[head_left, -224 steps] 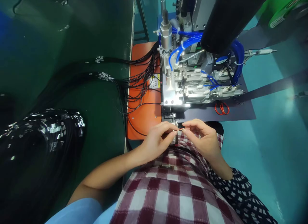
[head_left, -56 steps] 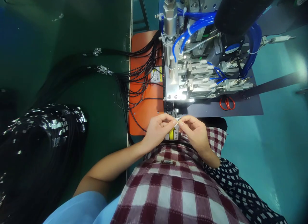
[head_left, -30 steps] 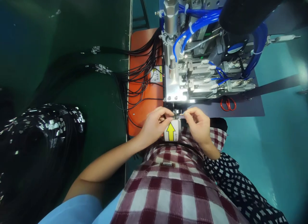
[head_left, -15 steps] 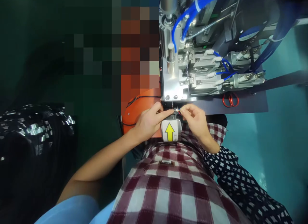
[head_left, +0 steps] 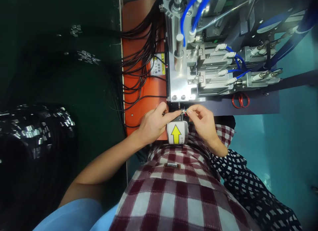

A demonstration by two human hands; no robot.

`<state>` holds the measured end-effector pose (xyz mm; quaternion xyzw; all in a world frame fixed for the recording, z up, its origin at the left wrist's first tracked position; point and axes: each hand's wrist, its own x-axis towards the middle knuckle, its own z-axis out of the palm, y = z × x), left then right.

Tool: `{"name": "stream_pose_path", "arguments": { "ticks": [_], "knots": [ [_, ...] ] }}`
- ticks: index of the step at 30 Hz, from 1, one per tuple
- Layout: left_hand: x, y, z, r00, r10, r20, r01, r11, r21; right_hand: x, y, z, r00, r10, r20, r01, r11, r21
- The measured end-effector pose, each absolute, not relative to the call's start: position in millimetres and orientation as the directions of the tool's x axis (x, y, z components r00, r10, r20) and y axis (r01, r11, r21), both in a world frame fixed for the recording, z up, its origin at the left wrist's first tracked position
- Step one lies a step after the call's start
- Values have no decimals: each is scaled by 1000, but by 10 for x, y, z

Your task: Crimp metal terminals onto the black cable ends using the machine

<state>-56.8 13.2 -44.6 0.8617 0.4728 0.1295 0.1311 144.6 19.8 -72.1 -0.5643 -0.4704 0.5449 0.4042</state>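
My left hand (head_left: 154, 123) lies at the front of the machine, its index finger stretched right and its thumb apart from it. That fingertip touches a small cluster of thin coloured wires (head_left: 184, 112) at the machine's front edge. From the other side, my right hand (head_left: 203, 123) pinches the wires between thumb and forefinger. A short piece of black cable shows between my left thumb and index finger; where it runs under the hand is hidden. Just below the fingertips sits a rounded cover with a yellow arrow label (head_left: 176, 133).
The metal machine (head_left: 180, 82) with blue air hoses (head_left: 198, 14) rises beyond my hands. Red-handled scissors (head_left: 240, 100) lie to the right on the dark base plate (head_left: 265, 103). Black cables (head_left: 141, 72) spread across the orange surface (head_left: 134, 116). A shiny black bundle (head_left: 37, 125) is at far left.
The view has shifted slightly, and the cables on the orange surface, previously masked by blocks, are now visible. Both hands keep nearly the same pose at the wires.
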Motion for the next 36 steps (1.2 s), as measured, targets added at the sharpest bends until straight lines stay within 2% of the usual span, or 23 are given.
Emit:
{"name": "stream_pose_path", "arguments": {
  "ticks": [36],
  "knots": [
    [-569,135,-472,518,847,117,784,-525,330,1429,169,-715,-32,975,-218,87,-215,-973]
  ]
}}
